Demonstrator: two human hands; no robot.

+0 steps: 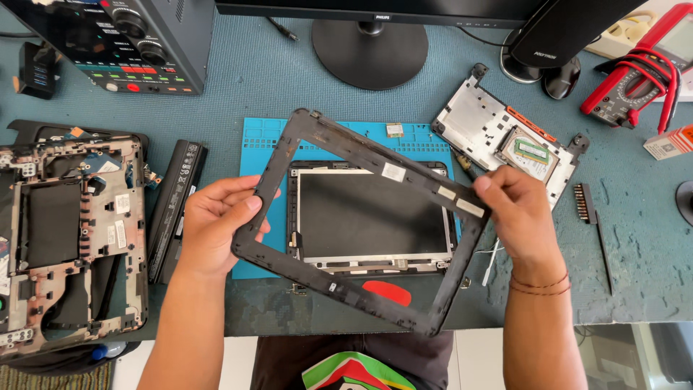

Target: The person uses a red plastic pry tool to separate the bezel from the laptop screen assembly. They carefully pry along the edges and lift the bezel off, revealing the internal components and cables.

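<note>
Both hands hold 1 black screen bezel [361,224], lifted and tilted above the blue work mat [263,144]. Left hand [216,227] closed on the frame's left side, thumb on top. Right hand [520,213] pinches the right side near its upper corner. Through the frame opening: bare display panel [372,213] lying flat on the mat. Left of the mat, a long black battery [177,209], then an opened laptop base [68,238]. Upper right, a metal cover plate [498,133]; beside it a screwdriver bit strip [582,204].

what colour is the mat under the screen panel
Blue mat, a light turquoise shade, clearest in the head view.
</note>
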